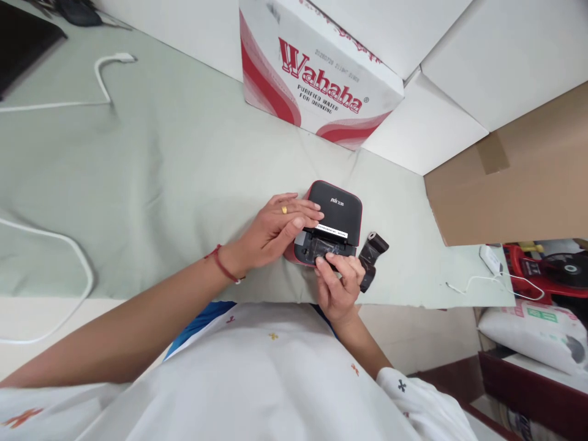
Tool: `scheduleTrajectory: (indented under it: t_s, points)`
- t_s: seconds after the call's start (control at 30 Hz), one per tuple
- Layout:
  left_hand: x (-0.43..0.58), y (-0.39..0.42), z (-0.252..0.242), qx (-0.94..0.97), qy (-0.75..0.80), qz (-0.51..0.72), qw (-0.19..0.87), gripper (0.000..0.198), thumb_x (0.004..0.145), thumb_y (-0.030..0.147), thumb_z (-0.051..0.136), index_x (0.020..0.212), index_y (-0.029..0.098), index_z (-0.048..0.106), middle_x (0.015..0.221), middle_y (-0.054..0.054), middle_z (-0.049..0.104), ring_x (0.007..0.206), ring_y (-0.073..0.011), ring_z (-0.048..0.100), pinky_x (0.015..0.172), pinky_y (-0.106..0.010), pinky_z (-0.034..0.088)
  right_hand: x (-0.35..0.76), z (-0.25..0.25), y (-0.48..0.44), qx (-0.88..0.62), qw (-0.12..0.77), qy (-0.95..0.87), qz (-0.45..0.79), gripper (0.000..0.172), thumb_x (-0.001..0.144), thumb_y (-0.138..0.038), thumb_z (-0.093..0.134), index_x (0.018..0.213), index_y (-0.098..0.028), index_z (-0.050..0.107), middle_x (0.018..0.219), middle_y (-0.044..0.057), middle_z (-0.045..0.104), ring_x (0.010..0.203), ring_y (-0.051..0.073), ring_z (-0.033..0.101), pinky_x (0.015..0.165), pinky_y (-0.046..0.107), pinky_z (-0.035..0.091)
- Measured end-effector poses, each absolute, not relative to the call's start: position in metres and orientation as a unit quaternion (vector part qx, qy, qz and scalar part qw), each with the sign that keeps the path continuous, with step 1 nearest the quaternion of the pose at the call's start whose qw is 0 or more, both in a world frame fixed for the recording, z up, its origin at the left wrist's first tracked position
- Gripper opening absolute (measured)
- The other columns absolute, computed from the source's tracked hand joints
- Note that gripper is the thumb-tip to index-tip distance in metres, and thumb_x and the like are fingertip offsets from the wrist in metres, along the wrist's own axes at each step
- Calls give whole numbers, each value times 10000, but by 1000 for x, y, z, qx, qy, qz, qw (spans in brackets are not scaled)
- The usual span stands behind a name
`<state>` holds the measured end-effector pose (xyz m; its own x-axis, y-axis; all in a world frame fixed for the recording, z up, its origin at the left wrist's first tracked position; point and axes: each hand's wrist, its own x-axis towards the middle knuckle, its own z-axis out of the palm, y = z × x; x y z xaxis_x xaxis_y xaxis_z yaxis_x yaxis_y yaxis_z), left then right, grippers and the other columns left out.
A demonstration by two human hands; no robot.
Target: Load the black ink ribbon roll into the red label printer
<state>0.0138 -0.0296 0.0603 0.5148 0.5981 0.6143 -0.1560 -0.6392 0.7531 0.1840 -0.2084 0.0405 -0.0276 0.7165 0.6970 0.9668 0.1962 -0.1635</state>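
Note:
A small black label printer [339,207] with red sides sits on the cloth-covered table in front of me. Its front part shows a dark recess, and a white printed strip [331,231] lies along the lid's lower edge. My left hand [275,229] rests open on the printer's left side, fingers stretched over the lid. With bent fingers, my right hand [340,278] pinches a dark glossy film strip [323,247] at the printer's front. Just right of that hand lies a loosely curled roll of black ribbon [373,248], its lower end partly hidden behind the fingers.
A Wahaha water carton [316,79] stands behind the printer, beside white boxes [427,122] and a brown cardboard box [509,177]. White cables [68,236] lie at left, and a thin cord with a white adapter [490,260] at right. The table's front edge is close to me.

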Motion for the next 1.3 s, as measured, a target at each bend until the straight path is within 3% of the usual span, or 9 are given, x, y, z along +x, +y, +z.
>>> scheduleTrajectory:
  t_s: [0.2, 0.33, 0.47, 0.53, 0.63, 0.77, 0.97, 1.13, 1.3]
  points:
    - [16, -27, 53, 779, 131, 476, 387, 296, 1113, 373, 539, 1063, 241, 800, 1199, -84, 885, 1239, -261, 809, 1188, -518, 531, 183, 51, -199, -569, 377, -705, -191, 564, 1016, -128, 657, 1535, -348, 653, 1225, 77, 741, 1134, 224, 675, 1040, 419, 559]
    - [14, -27, 48, 756, 91, 480, 435, 178, 1037, 297, 652, 1155, 263, 780, 1273, -95, 860, 1320, -277, 766, 1206, -541, 563, 182, 58, -198, -572, 376, -707, -179, 590, 1013, -120, 678, 1547, -368, 638, 1217, 66, 744, 1122, 219, 688, 1018, 418, 574]
    - [14, -26, 39, 710, 72, 446, 540, 221, 1024, 302, 681, 1219, 287, 782, 1464, -94, 775, 1582, -301, 575, 1378, -589, 406, 181, 61, -199, -571, 374, -709, -175, 600, 1006, -95, 692, 1545, -352, 644, 1220, 67, 749, 1117, 216, 699, 1022, 418, 572]
    - [17, -25, 35, 673, 104, 426, 597, 337, 979, 372, 729, 1309, 306, 758, 1714, -78, 578, 1740, -346, 336, 1447, -637, 236, 181, 61, -199, -571, 373, -710, -177, 594, 1009, -93, 685, 1544, -349, 646, 1228, 69, 748, 1126, 219, 701, 1024, 423, 572]
    - [21, -23, 29, 600, 149, 406, 673, 834, 836, 415, 838, 1608, 388, 526, 1925, -13, 150, 1811, -381, 15, 1456, -678, 27, 181, 62, -199, -572, 370, -710, -179, 600, 1004, -90, 684, 1544, -348, 647, 1243, 76, 748, 1140, 226, 699, 1022, 431, 575]
    - [25, -21, 26, 573, 140, 385, 710, 1165, 776, 343, 841, 1755, 434, 215, 1938, 29, 2, 1799, -336, -168, 1442, -636, -107, 179, 62, -200, -574, 373, -708, -174, 628, 994, -71, 674, 1547, -366, 645, 1254, 78, 758, 1157, 237, 700, 1027, 448, 579]
    - [27, -24, 20, 560, 126, 373, 729, 1175, 779, 354, 816, 1769, 425, 189, 1937, 35, 20, 1806, -334, -136, 1459, -599, -98, 186, 79, -203, -570, 385, -717, -113, 475, 1014, -107, 634, 1413, -344, 736, 1222, 75, 813, 1122, 244, 737, 973, 470, 621]
    - [27, -23, 17, 570, 113, 366, 727, 1034, 834, 421, 813, 1735, 366, 306, 1873, -45, 283, 1776, -388, 173, 1472, -620, 100, 209, 121, -173, -619, 357, -700, -10, 267, 1104, -286, 547, 1149, -249, 808, 1098, 83, 850, 1034, 229, 803, 958, 429, 647]
    - [25, -19, 16, 571, 107, 348, 736, 958, 850, 422, 810, 1694, 337, 365, 1690, -89, 528, 1655, -411, 400, 1402, -658, 284, 217, 151, -110, -720, 101, -682, 70, 315, 1078, -281, 538, 1244, -216, 798, 1291, 113, 819, 1163, 266, 777, 1051, 416, 600]
